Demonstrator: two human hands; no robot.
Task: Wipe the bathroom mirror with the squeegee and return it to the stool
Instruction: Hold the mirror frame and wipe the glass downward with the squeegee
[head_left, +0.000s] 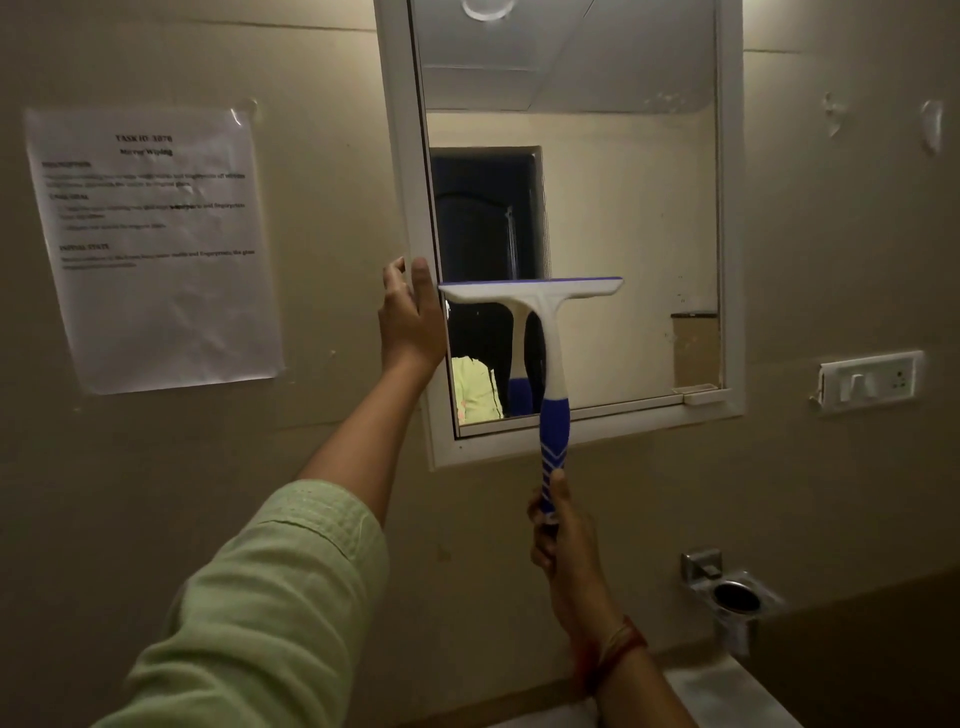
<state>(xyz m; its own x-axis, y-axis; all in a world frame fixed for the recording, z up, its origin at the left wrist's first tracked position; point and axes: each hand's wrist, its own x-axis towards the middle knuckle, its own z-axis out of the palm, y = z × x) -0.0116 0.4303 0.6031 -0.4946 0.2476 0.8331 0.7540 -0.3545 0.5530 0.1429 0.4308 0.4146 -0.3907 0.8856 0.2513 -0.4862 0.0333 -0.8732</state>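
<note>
Here we show the squeegee (540, 332) held up against the mirror (623, 208), its T-shape upright. The blade (530, 285) lies level, parallel to the mirror's bottom edge and about halfway up the glass. Its left end sits at the glass's left edge and its right end reaches past the middle, so a strip along the right edge lies outside its span.

From the blade's centre the handle (555, 431) runs almost straight down, crosses the bottom rail of the frame (402, 156) and ends below the mirror. There the right hand (558, 530) is wrapped around the handle's blue lower end, thumb laid up along it. The working edge therefore lies directly above the grip, well apart from it, with the long axis of the handle pointing at the wrist.

The left hand (410, 317) is nearer the blade, just beside its left end. It pinches the frame's left edge, fingers behind and thumb in front, and does not touch the tool.

We judge that the blade rests on the glass, since its reflection meets it, though contact along the whole blade cannot be confirmed. We also judge that a straight pull down the handle's axis would clear the lower left part of the glass. The stool is not in view.
</note>
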